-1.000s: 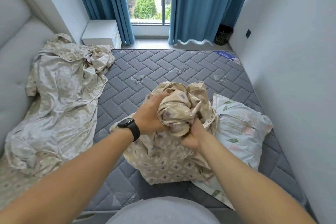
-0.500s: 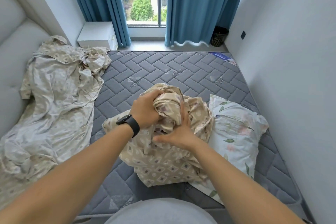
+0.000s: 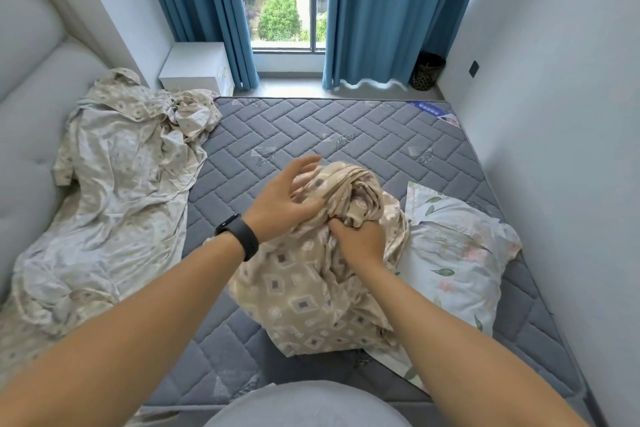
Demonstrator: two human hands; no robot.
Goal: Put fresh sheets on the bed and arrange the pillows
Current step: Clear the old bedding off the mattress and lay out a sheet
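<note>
A bunched beige sheet [image 3: 304, 298] with a diamond print lies in a heap on the bare grey quilted mattress [image 3: 311, 135]. My right hand [image 3: 358, 241] grips a fold near the top of the heap. With fingers spread and relaxed, my left hand [image 3: 287, 201], a black watch on its wrist, touches the left side of the bundle's top. A floral pillow [image 3: 457, 260] lies right of the heap, partly under it. A second crumpled pale sheet [image 3: 114, 204] is spread along the mattress's left side by the headboard.
A padded grey headboard [image 3: 31, 107] runs along the left. The right wall [image 3: 561, 114] stands close to the mattress edge. Beyond the bed are a white nightstand [image 3: 197, 66], blue curtains [image 3: 374, 10], a window and a dark basket [image 3: 427, 71].
My left hand has let go of the bundle's top and opened its fingers. My right hand shifted from flat on the cloth to gripping a fold. The view moved closer.
</note>
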